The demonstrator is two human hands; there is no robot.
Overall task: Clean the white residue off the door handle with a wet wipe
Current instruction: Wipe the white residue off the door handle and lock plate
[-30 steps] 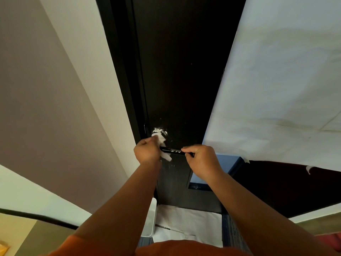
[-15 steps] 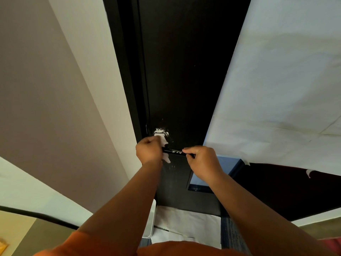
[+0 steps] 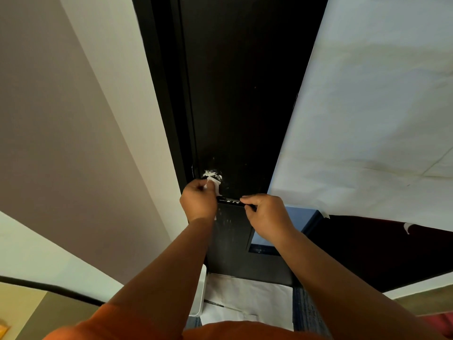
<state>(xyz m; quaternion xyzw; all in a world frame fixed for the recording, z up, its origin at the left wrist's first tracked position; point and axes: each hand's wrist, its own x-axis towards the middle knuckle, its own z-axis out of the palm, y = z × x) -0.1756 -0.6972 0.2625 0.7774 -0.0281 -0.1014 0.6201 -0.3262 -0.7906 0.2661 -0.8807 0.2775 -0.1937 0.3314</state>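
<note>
A single wide-angle view is taken from the head, aimed forward and down, close to the door handle (image 3: 229,200).

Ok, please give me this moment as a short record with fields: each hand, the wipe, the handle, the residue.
left hand: pinches the wet wipe, holds it at the handle's base
right hand: grips the free end of the door handle
white residue: visible on the base, specks on the lever and door
</note>
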